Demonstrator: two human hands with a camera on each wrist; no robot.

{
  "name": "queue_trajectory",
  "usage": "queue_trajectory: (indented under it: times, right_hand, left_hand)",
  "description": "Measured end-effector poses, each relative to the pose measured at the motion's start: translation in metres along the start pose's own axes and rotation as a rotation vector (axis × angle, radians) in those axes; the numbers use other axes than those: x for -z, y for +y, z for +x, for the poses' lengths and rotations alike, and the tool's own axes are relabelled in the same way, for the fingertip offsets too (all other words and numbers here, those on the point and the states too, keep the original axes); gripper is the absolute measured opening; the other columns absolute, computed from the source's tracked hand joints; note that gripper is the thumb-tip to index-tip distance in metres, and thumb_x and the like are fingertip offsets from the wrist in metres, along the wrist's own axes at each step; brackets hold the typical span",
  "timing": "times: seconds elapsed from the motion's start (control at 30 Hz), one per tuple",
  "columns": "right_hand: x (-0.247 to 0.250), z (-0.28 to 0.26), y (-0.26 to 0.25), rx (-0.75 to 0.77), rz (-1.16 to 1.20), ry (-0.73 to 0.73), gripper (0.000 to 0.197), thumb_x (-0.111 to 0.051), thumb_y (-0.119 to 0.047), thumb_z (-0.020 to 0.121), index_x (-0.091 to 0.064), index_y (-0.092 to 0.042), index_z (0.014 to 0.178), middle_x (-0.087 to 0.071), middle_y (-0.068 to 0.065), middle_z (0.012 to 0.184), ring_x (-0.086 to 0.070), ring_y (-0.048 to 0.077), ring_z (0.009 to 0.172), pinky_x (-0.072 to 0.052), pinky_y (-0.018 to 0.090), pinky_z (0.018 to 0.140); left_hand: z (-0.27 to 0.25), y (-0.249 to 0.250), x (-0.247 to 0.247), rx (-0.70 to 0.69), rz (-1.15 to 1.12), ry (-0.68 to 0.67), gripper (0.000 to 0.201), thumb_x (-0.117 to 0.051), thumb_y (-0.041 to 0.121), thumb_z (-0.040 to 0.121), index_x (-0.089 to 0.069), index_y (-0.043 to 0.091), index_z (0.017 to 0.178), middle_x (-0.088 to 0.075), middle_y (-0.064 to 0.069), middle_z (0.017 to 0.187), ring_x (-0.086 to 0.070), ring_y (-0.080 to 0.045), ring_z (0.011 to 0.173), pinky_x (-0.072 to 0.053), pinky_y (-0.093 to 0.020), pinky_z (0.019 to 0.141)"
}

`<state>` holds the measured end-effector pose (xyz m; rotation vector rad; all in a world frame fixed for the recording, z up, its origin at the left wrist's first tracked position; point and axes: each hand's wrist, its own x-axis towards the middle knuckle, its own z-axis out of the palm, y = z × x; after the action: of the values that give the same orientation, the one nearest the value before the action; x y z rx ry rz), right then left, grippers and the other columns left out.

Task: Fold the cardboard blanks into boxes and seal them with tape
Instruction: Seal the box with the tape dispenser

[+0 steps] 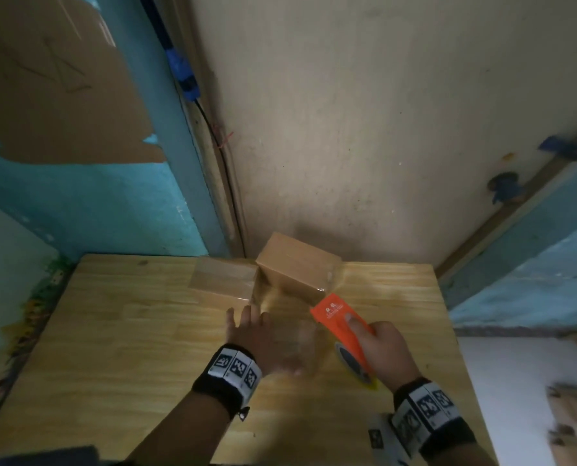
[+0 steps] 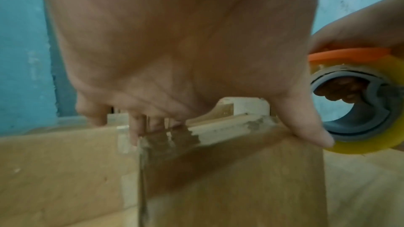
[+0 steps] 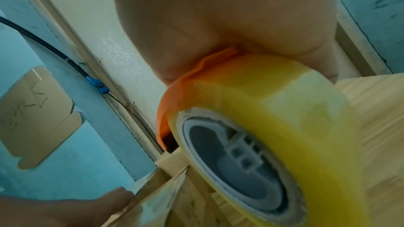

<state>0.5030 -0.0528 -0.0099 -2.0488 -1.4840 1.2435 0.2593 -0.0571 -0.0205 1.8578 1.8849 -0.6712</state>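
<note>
Here a wooden table meets cream and teal walls

Two boxes stand at the far edge of the table, against the wall: the left box lies flat, and the right box touches it, tilted up on an edge. Nearer the person, the left hand sits just in front of the left box, the right hand to its right. The right hand holds the tape dispenser, whose front end reaches the right box's near corner (contact is hard to tell). The tape roll sits under that hand. A strip of tape stretches from the boxes back beneath the left hand, above the tabletop.
</note>
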Motion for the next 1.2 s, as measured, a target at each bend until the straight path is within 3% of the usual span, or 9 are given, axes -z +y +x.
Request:
queue_trajectory:
  times: [0.1,0.17,0.27,0.37,0.47,0.77,0.97,1.13,1.2]
  right_hand:
    - [0.007,-0.012,-0.008,0.031,0.03,0.027,0.066,-0.06,-0.062,0.098,-0.073,-0.002,0.076,-0.073,0.011,0.061,-0.072,0.03,0.053,-0.059,0.039,0.051]
    - [0.008,-0.015,-0.011,0.052,0.043,0.053,0.063,-0.063,-0.061,0.096,-0.073,-0.003,0.074,-0.073,0.012,0.061,-0.071,0.028,0.051,-0.058,0.041,0.049]
    - [0.004,-0.018,-0.018,0.086,0.083,0.046,0.062,-0.066,-0.059,0.096,-0.074,-0.002,0.073,-0.073,0.015,0.064,-0.072,0.031,0.054,-0.059,0.05,0.052]
    - [-0.002,-0.02,-0.024,0.101,0.123,0.008,0.059,-0.067,-0.058,0.096,-0.075,-0.003,0.077,-0.075,0.015,0.07,-0.074,0.033,0.061,-0.06,0.053,0.058]
    - [-0.01,-0.024,-0.027,0.099,0.189,-0.035,0.06,-0.066,-0.057,0.096,-0.076,0.0,0.081,-0.076,0.019,0.073,-0.075,0.038,0.065,-0.06,0.053,0.059]
    - [-0.016,-0.025,-0.015,0.089,0.152,-0.012,0.056,-0.068,-0.053,0.097,-0.074,-0.003,0.075,-0.071,0.009,0.062,-0.065,0.016,0.05,-0.052,0.031,0.049]
    - [-0.013,-0.018,-0.011,0.11,0.179,-0.042,0.06,-0.066,-0.055,0.098,-0.076,0.002,0.081,-0.075,0.021,0.076,-0.074,0.034,0.063,-0.06,0.044,0.058]
    - [-0.014,-0.017,-0.012,0.111,0.19,-0.047,0.055,-0.067,-0.053,0.097,-0.074,-0.002,0.08,-0.072,0.012,0.068,-0.069,0.019,0.053,-0.057,0.035,0.051]
    - [-0.013,-0.017,-0.012,0.113,0.211,-0.051,0.057,-0.067,-0.054,0.097,-0.074,0.001,0.082,-0.073,0.017,0.073,-0.072,0.025,0.057,-0.059,0.041,0.054]
  left_hand:
    - [0.003,-0.004,0.011,-0.211,-0.468,-0.031,0.12,-0.062,0.087,0.06,-0.029,0.024,0.156,-0.027,-0.01,0.161,-0.019,-0.031,0.153,-0.024,-0.054,0.123]
    - [0.01,-0.005,0.023,-0.313,-1.041,-0.042,0.076,-0.07,0.068,0.075,-0.054,0.028,0.139,-0.055,0.002,0.141,-0.048,-0.021,0.137,-0.041,-0.043,0.113]
    - [0.02,0.0,0.042,-0.232,-1.525,-0.106,0.028,-0.068,0.036,0.096,-0.072,0.02,0.119,-0.076,-0.002,0.114,-0.07,-0.021,0.11,-0.049,-0.033,0.095]
    - [0.032,0.003,0.042,-0.203,-1.768,-0.176,0.025,-0.076,0.032,0.086,-0.082,0.014,0.102,-0.076,-0.008,0.099,-0.067,-0.021,0.084,-0.046,-0.033,0.082]
    - [0.036,-0.001,0.039,-0.184,-1.81,-0.203,0.02,-0.073,0.024,0.09,-0.081,0.011,0.102,-0.074,-0.011,0.094,-0.069,-0.02,0.082,-0.053,-0.031,0.072]
    - [0.046,-0.001,0.03,-0.209,-1.751,-0.274,0.022,-0.066,0.014,0.097,-0.075,0.0,0.113,-0.076,-0.017,0.107,-0.073,-0.027,0.1,-0.06,-0.037,0.083]
    - [0.045,0.003,0.03,-0.182,-1.734,-0.285,0.028,-0.069,0.02,0.097,-0.072,0.002,0.117,-0.078,-0.012,0.104,-0.076,-0.022,0.096,-0.06,-0.033,0.079]
    - [0.05,0.0,0.028,-0.223,-1.738,-0.208,0.046,-0.079,0.027,0.079,-0.073,-0.002,0.114,-0.076,-0.019,0.111,-0.074,-0.028,0.104,-0.059,-0.041,0.092]
    - [0.048,0.002,0.03,-0.208,-1.741,-0.197,0.04,-0.076,0.031,0.086,-0.074,0.002,0.113,-0.077,-0.016,0.109,-0.075,-0.026,0.1,-0.059,-0.041,0.09]
